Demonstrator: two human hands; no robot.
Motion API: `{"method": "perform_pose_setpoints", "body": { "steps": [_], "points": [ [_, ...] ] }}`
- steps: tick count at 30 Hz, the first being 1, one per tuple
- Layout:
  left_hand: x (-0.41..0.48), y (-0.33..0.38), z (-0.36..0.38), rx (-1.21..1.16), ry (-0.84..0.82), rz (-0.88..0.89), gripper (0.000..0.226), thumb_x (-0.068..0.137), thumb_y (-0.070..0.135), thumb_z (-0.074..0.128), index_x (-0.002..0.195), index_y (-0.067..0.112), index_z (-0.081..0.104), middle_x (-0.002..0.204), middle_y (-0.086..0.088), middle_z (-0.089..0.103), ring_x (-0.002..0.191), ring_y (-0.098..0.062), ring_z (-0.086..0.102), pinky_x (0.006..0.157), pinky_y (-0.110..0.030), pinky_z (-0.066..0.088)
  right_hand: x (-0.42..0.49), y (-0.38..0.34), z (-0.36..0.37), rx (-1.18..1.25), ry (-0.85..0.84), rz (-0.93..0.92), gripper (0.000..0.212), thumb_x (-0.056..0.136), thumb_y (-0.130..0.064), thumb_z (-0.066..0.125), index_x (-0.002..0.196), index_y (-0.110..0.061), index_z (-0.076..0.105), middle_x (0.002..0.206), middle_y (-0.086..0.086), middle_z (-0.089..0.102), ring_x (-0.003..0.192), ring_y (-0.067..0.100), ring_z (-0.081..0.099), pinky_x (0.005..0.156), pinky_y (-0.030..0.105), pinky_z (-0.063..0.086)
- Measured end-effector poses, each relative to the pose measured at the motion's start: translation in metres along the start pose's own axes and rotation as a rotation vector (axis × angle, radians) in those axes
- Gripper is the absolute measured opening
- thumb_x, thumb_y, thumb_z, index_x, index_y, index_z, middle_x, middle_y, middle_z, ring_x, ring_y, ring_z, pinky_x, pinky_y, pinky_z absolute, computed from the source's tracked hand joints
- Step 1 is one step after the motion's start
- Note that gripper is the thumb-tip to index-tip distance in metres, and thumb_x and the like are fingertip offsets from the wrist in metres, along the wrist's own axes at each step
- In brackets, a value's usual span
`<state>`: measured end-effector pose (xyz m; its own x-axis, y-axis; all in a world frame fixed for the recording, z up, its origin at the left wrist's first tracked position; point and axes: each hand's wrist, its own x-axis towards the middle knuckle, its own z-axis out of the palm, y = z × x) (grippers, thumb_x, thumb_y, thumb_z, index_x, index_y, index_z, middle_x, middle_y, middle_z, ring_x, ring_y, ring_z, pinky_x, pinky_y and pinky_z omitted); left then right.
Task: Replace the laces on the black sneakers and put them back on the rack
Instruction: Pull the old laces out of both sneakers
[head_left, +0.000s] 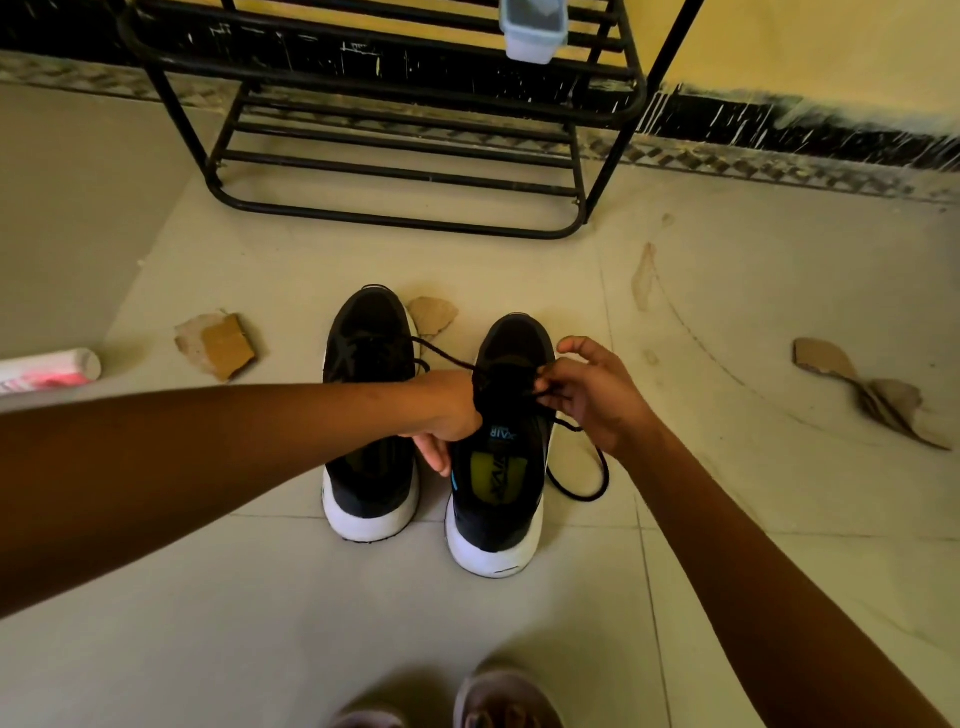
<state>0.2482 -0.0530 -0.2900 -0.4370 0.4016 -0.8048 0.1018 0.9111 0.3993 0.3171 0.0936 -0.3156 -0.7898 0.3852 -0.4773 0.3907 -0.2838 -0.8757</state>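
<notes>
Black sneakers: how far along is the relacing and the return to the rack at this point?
Done: nothing clearly; lacing on the left-side sneaker is too dark to judge. In hand: the right hand pinches the black lace over the right-side sneaker, left hand against it, slack looping on the floor. Left: finish lacing, then move both sneakers from the floor to the rack.

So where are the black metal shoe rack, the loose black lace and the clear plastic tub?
black metal shoe rack (395, 219): head view, bottom rail.
loose black lace (587, 499): head view, floor loop.
clear plastic tub (535, 36): head view, front wall.
</notes>
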Motion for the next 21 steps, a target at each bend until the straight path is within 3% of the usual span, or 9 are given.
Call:
{"method": "perform_pose_setpoints", "body": {
  "steps": [3, 6, 8, 10, 12, 14, 15, 17, 21],
  "points": [
    [0.001, 0.000, 0.000, -0.016, 0.008, 0.003, 0.023, 0.098, 0.014, 0.040, 0.088, -0.002, 0.054, 0.067, -0.015, 0.066, 0.055, -0.016, 0.063, 0.066, -0.024, 0.055, 0.002, -0.003, -0.013, -0.123, 0.064, -0.042, 0.032, 0.081, 0.015, 0.050, 0.086, -0.017, 0.048, 0.054, 0.002, 0.048, 0.045, 0.009, 0.046, 0.051, 0.024, 0.043],
    [0.001, 0.001, 0.001, -0.005, 0.016, -0.002, 0.024, 0.098, 0.014, 0.040, 0.094, -0.004, 0.054, 0.065, -0.014, 0.065, 0.055, -0.017, 0.062, 0.069, -0.025, 0.055, 0.003, 0.002, -0.020, -0.694, 0.231, -0.284, 0.032, 0.075, 0.010, 0.058, 0.092, -0.018, 0.055, 0.058, -0.002, 0.047, 0.049, 0.006, 0.046, 0.050, 0.018, 0.040],
    [0.001, 0.001, 0.002, -0.006, 0.012, -0.002, 0.024, 0.098, 0.014, 0.040, 0.089, -0.003, 0.053, 0.073, -0.015, 0.067, 0.057, -0.016, 0.063, 0.069, -0.025, 0.054, 0.003, 0.006, -0.025, -0.836, 0.377, -0.427, 0.025, 0.079, 0.000, 0.063, 0.096, -0.018, 0.060, 0.062, -0.006, 0.052, 0.055, 0.005, 0.051, 0.053, 0.016, 0.042],
    [0.001, 0.001, 0.002, -0.010, 0.012, 0.002, 0.024, 0.098, 0.014, 0.040, 0.084, -0.001, 0.052, 0.072, -0.014, 0.067, 0.060, -0.016, 0.065, 0.069, -0.025, 0.054, 0.003, 0.004, -0.025, -0.517, 0.380, -0.371, 0.009, 0.085, -0.016, 0.068, 0.092, -0.015, 0.062, 0.066, -0.003, 0.060, 0.060, 0.006, 0.057, 0.061, 0.014, 0.046],
    [0.001, 0.000, 0.002, -0.037, 0.011, 0.012, 0.024, 0.098, 0.013, 0.040, 0.081, 0.002, 0.051, 0.064, -0.013, 0.065, 0.057, -0.017, 0.064, 0.067, -0.025, 0.055, 0.001, 0.002, -0.020, -0.033, 0.223, -0.135, 0.012, 0.090, -0.023, 0.063, 0.085, -0.012, 0.059, 0.060, 0.000, 0.059, 0.058, 0.011, 0.061, 0.066, 0.027, 0.054],
    [0.000, -0.001, 0.001, -0.048, 0.022, 0.027, 0.023, 0.098, 0.011, 0.039, 0.078, 0.004, 0.049, 0.058, -0.011, 0.062, 0.050, -0.015, 0.062, 0.060, -0.023, 0.056, -0.001, 0.003, -0.015, 0.217, 0.174, 0.037, 0.019, 0.092, -0.025, 0.060, 0.079, -0.013, 0.053, 0.048, -0.002, 0.044, 0.042, 0.009, 0.050, 0.051, 0.026, 0.053],
    [-0.001, -0.002, 0.001, -0.046, 0.025, 0.030, 0.023, 0.098, 0.011, 0.039, 0.077, 0.004, 0.048, 0.057, -0.011, 0.062, 0.048, -0.015, 0.062, 0.058, -0.023, 0.055, -0.001, 0.005, -0.013, 0.234, 0.213, 0.060, 0.024, 0.090, -0.028, 0.062, 0.074, -0.015, 0.049, 0.044, -0.004, 0.036, 0.037, 0.007, 0.040, 0.042, 0.021, 0.045],
    [-0.002, -0.003, 0.002, -0.040, 0.022, 0.033, 0.024, 0.097, 0.010, 0.039, 0.076, 0.004, 0.049, 0.058, -0.011, 0.062, 0.050, -0.015, 0.062, 0.060, -0.023, 0.056, 0.000, 0.008, -0.016, 0.059, 0.345, -0.027, 0.037, 0.082, -0.038, 0.070, 0.065, -0.018, 0.043, 0.044, -0.005, 0.031, 0.037, 0.008, 0.029, 0.038, 0.020, 0.029],
    [-0.002, -0.005, 0.001, -0.065, 0.015, 0.024, 0.023, 0.097, 0.010, 0.040, 0.077, 0.005, 0.049, 0.062, -0.012, 0.063, 0.059, -0.019, 0.064, 0.068, -0.027, 0.057, 0.004, 0.009, -0.047, -0.981, 0.652, -0.488, 0.045, 0.071, -0.060, 0.071, 0.071, -0.019, 0.053, 0.049, -0.003, 0.048, 0.044, 0.014, 0.043, 0.046, 0.023, 0.030]
  ]
}}
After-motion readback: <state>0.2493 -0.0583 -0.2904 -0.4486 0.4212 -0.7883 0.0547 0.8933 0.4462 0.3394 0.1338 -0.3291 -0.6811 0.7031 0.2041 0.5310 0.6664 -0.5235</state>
